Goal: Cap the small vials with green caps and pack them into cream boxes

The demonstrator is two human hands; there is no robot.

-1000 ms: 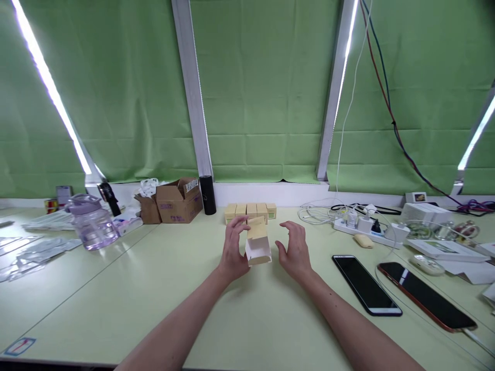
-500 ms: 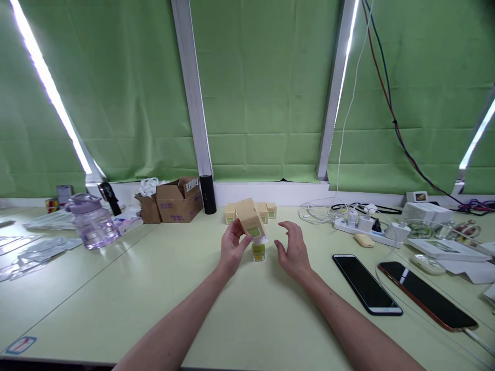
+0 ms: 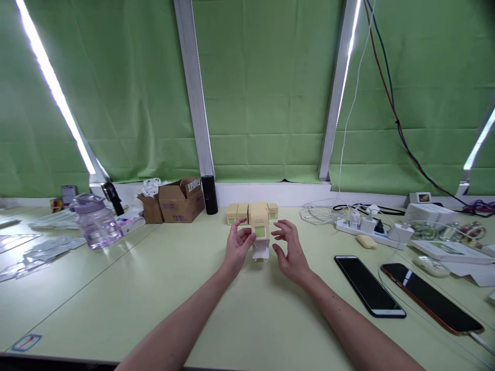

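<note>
A small tan cardboard box (image 3: 260, 218) with a green label is upright at the middle of the table, pinched at its left side by my left hand (image 3: 237, 246). A white flap (image 3: 260, 250) hangs from the box's lower end. Behind and below that flap, only the base of a little clear jar (image 3: 260, 259) shows; the rest is hidden. My right hand (image 3: 291, 252) is just right of the box, fingers apart and curved, holding nothing. More tan boxes (image 3: 232, 213) of the same kind stand in a row behind, partly covered by the held one.
To the right lie two phones (image 3: 367, 286), a power strip (image 3: 381, 234) with chargers, and loose white cables (image 3: 319, 212). At left stand a purple water jug (image 3: 96, 221), an open brown carton (image 3: 181, 201) and a black cylinder (image 3: 209, 195). Plastic bags (image 3: 42, 255) lie far left.
My left hand has turned the box from tilted to upright and lowered it over the jar, which is now mostly covered. My right hand stays open and close by.
</note>
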